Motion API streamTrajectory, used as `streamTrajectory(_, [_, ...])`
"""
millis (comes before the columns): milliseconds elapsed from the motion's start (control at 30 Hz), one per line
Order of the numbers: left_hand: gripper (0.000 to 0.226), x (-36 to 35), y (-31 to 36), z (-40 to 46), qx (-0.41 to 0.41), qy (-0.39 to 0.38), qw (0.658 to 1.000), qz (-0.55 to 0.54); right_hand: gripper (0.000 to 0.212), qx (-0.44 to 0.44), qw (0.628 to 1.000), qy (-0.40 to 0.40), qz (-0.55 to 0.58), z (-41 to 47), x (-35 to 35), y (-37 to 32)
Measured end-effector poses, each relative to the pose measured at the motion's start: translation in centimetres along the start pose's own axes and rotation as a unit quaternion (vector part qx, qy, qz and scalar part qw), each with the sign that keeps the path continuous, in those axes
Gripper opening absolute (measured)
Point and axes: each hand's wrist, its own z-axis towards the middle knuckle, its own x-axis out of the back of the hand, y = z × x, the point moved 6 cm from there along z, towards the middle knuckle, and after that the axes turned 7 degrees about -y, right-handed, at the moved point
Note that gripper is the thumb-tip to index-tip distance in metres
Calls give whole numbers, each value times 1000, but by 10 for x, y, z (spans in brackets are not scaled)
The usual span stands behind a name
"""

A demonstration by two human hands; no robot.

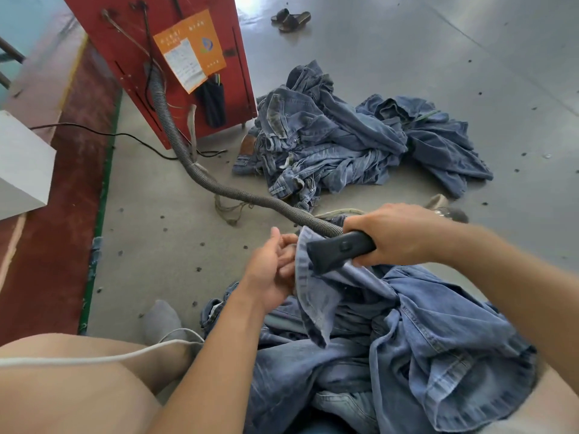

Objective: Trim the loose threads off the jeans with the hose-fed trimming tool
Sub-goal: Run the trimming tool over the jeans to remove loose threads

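Head view: right hand fingers clamp the trimming tool; left hand fingers pinch the jeans.

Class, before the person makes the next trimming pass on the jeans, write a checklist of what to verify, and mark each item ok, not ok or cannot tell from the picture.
1. Right hand grips the trimming tool firmly: ok.
2. Left hand holds the edge of the jeans up to the tool: ok.
3. Tool head lies against the denim: ok.
4. Hose runs unkinked from the red machine to the tool: ok.
5. Tool is switched on: cannot tell.
6. Loose threads remain on this edge: cannot tell.
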Motion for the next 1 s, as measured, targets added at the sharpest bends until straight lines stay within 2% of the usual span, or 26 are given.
streamTrajectory(33, [47,6,3,3,-6,4,1000,-19,31,6,1000,22,-13,2,-3,-6])
streamTrajectory(100, [43,15,5,3,-2,18,999,36,35,13,997,70,-11,6,-1,-13])
streamTrajectory(200, [44,22,-7,6,44,47,994,92,39,1,987,139,85,3,17,-1])
streamTrajectory(267, [32,30,-20,5,82,97,967,223,40,-13,969,186,160,-4,32,16])
streamTrajectory(333, [21,44,-27,-3,70,165,926,333,38,-19,962,204,182,-11,42,30])
streamTrajectory(367, [22,52,-35,-8,90,184,922,328,36,-23,963,201,180,-13,44,37])
streamTrajectory(400, [22,56,-46,-14,141,183,939,257,36,-29,966,191,173,-13,43,42])
streamTrajectory(467, [28,46,-70,-24,252,127,958,46,35,-39,977,157,139,-11,39,50])
streamTrajectory(533, [26,39,-75,-20,232,97,964,-92,33,-46,989,111,92,-7,30,53])
streamTrajectory(667, [28,32,-51,-11,96,23,995,-24,30,-67,996,44,35,0,10,60])
streamTrajectory(733, [41,30,-42,-8,53,-18,998,22,29,-75,996,21,35,1,5,63])
streamTrajectory(800, [48,24,-39,-8,42,-57,997,34,28,-74,996,-7,39,1,1,64])
streamTrajectory(867, [51,14,-43,-10,45,-106,993,-35,28,-54,997,-49,35,1,-7,54])
streamTrajectory(933, [44,-4,-50,-16,61,-171,981,-70,29,-21,997,-76,11,2,-18,37])
streamTrajectory(1000, [33,-13,-67,-25,79,-187,979,9,28,17,998,-52,-16,6,-27,18])
